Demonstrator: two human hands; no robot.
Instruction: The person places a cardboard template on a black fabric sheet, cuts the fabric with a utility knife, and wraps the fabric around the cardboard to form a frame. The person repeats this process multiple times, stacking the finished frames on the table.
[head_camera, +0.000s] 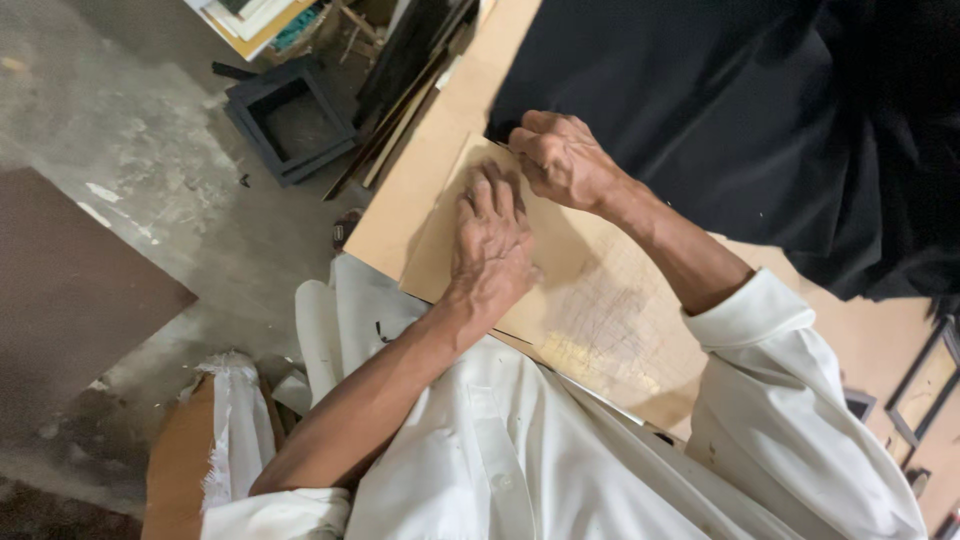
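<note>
A rough grey concrete floor (170, 170), stained and patchy, is seen on the left. A dark square frame (290, 120) is laid on it at the far left, with long strips of moulding (400, 100) leaned just beside it. A brown board (70, 290) is cut off by the left edge. Stacked flat sheets (255, 20) are seen at the far edge. More frames (925, 385) are glimpsed at the right.

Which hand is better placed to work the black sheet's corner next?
Probably right: the right hand is curled at the black sheet corner, while the left hand lies flat on the tan board.
</note>
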